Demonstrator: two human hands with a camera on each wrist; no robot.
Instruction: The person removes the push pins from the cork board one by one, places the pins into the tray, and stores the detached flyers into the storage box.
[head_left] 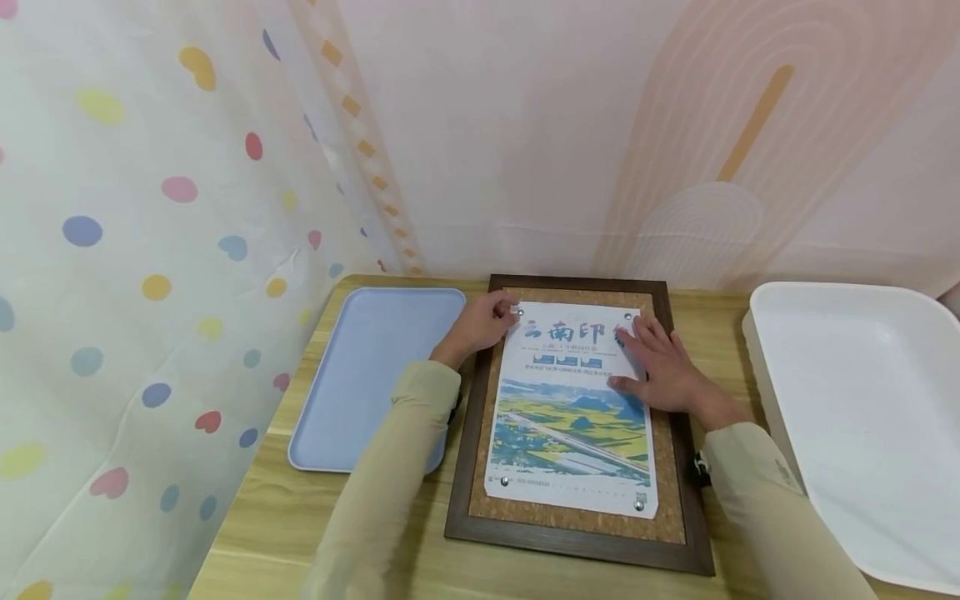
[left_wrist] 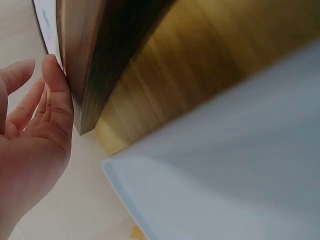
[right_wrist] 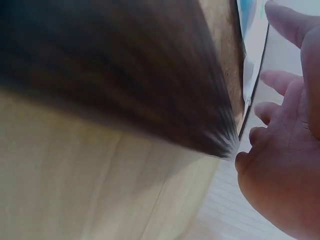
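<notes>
A printed poster (head_left: 570, 433) with a landscape and Chinese lettering lies on a brown-framed cork board (head_left: 577, 525). Round metallic pushpins sit at its corners, such as one at the lower left (head_left: 504, 482) and one at the upper right (head_left: 628, 317). My left hand (head_left: 480, 323) is at the poster's upper left corner, its fingertips right beside the pin (head_left: 521, 312) there. In the left wrist view its thumb and fingers are apart. Over the poster's upper right part, my right hand (head_left: 663, 371) lies with fingers spread, covering some lettering.
A light blue tray (head_left: 360, 375) lies left of the board on the wooden table (head_left: 247, 517), partly behind my left sleeve. To the right stands a large white tray (head_left: 870, 400). A patterned curtain (head_left: 525, 167) hangs behind and on the left.
</notes>
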